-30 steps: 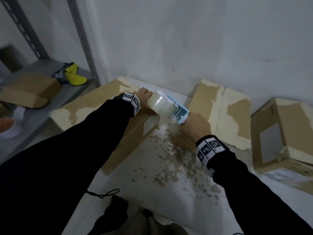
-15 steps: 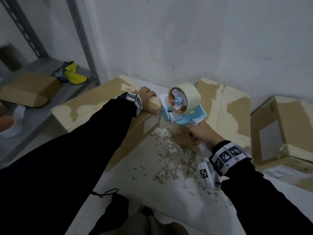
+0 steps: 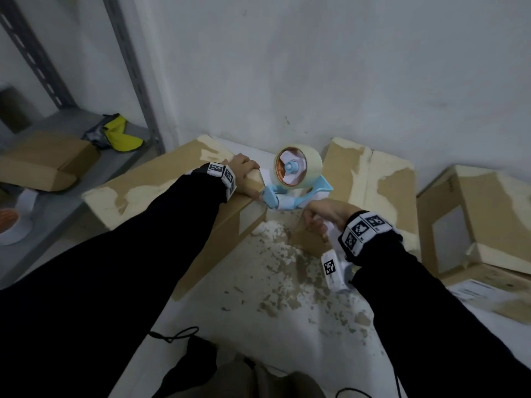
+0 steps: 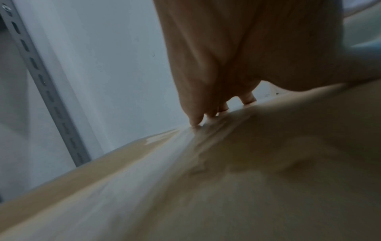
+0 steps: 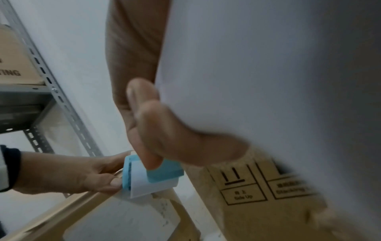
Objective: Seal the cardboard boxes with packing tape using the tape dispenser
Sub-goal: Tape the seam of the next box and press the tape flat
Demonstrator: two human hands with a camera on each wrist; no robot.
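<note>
A long cardboard box (image 3: 161,191) lies on the left of the white surface, with glossy tape along its top (image 4: 144,163). My left hand (image 3: 244,176) presses on its near right corner, fingertips (image 4: 195,120) on the top and thumb down the end face. My right hand (image 3: 321,216) grips the white handle (image 5: 268,81) of the blue and white tape dispenser (image 3: 297,179). The dispenser stands upright with its roll up. Its front edge (image 5: 152,177) meets the box's end right by the left thumb (image 5: 115,181). A second box (image 3: 370,191) lies behind the right hand.
A third box (image 3: 474,222) sits at the right, and a labelled flat parcel (image 3: 482,288) lies in front of it. Torn paper scraps (image 3: 287,268) litter the surface. A grey metal shelf (image 3: 57,133) on the left holds a small box (image 3: 43,162) and a yellow item (image 3: 120,133). The wall is close behind.
A second ago the dispenser lay over the box's end. It then lifted away and turned upright, and now its front is back at the box's end. The left hand stayed on the corner.
</note>
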